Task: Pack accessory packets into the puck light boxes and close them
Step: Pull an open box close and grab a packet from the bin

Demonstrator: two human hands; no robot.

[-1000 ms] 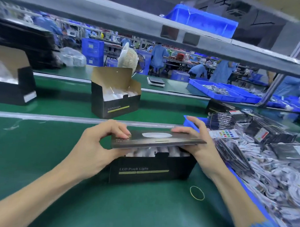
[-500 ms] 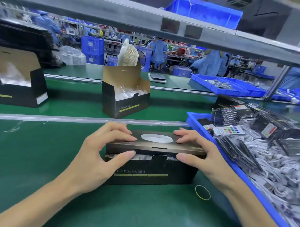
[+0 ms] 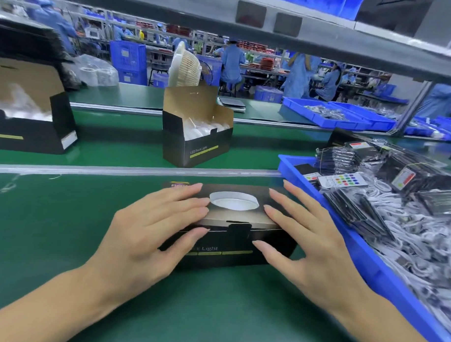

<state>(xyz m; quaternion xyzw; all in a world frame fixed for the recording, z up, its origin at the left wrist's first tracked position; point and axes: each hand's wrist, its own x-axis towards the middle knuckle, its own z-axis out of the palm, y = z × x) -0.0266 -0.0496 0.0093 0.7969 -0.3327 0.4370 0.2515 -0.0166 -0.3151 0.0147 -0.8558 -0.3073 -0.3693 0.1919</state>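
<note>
**On the green tabletop: lid pressed flat on a puck light box**

At 6 o'clock on the tabletop [image 3: 50, 241], the puck light box [image 3: 229, 237] lies with its lid down. Left hand [image 3: 150, 234] and right hand [image 3: 311, 237] rest on the lid, fingers [image 3: 187, 195] straight and flat, gripping nothing. Accessory packets [image 3: 358, 214] fill the blue bin [image 3: 364, 267] at 3 o'clock; an open box [image 3: 197, 141] waits at 12 o'clock. Risk: the front tab looks only partly seated, so uneven pressure could let the lid spring open.

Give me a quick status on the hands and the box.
Both hands, left and right, flat on the near box. Lid down, tab at its slot. Next box open behind. Nothing in the way.
</note>
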